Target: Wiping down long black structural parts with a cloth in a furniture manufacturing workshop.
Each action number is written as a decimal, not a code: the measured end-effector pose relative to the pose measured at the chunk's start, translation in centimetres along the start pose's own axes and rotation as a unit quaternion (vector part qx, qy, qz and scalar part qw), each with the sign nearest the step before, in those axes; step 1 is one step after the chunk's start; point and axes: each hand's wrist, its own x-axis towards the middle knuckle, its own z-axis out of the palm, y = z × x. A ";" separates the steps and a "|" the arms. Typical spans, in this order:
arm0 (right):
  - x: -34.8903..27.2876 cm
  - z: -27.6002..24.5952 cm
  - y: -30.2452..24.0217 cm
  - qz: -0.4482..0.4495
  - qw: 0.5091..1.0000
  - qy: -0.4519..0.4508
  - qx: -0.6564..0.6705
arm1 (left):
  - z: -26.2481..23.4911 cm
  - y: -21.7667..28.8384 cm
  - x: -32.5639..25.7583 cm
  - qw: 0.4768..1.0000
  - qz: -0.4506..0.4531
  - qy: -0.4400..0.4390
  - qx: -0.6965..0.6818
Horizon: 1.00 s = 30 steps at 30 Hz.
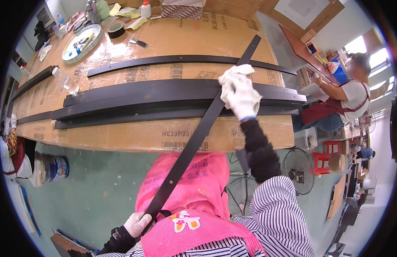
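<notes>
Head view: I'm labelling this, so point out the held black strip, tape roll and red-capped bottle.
Held black strip (pixel 190 150), head view, broad face.
Tape roll (pixel 116 34), head view, outer side.
Red-capped bottle (pixel 145 11), head view, white body.

I reach my right arm (pixel 262 156) forward, my gloved right hand (pixel 242 93) well out in front of me, its fingers bunched and hard to tell apart. My gloved left hand (pixel 137 224) sits low near my waist, fingers curled, left forearm (pixel 118 240) tucked close.

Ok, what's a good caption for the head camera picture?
Gloved left hand and right hand on a long black strip crossing the table edge.
</notes>
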 end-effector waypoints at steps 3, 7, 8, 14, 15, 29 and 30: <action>-6.1 -0.8 -7.1 -0.052 0.998 0.014 0.019 | 0.2 0.2 0.0 1.000 -0.011 0.006 -0.001; -11.4 -5.2 -14.9 -0.117 0.966 -0.159 0.164 | -0.2 -0.2 0.6 0.999 -0.028 -0.005 -0.022; -9.2 -5.5 -14.8 -0.129 0.958 -0.153 0.207 | -0.3 -0.3 0.4 0.999 -0.033 -0.002 -0.020; 1.3 -0.9 1.1 0.093 0.995 -0.043 0.022 | -0.2 0.6 1.5 1.000 -0.014 -0.027 0.001; 1.1 -0.6 0.4 0.089 0.996 -0.013 0.002 | 0.1 0.0 1.6 0.999 -0.011 -0.021 -0.030; -10.1 -14.2 -13.4 0.053 0.907 -0.177 0.379 | -2.9 -5.6 -5.4 0.994 -0.050 0.082 0.052; -10.3 -15.1 -13.3 0.048 0.927 -0.174 0.329 | -2.8 -4.1 -5.9 0.997 -0.035 0.053 0.038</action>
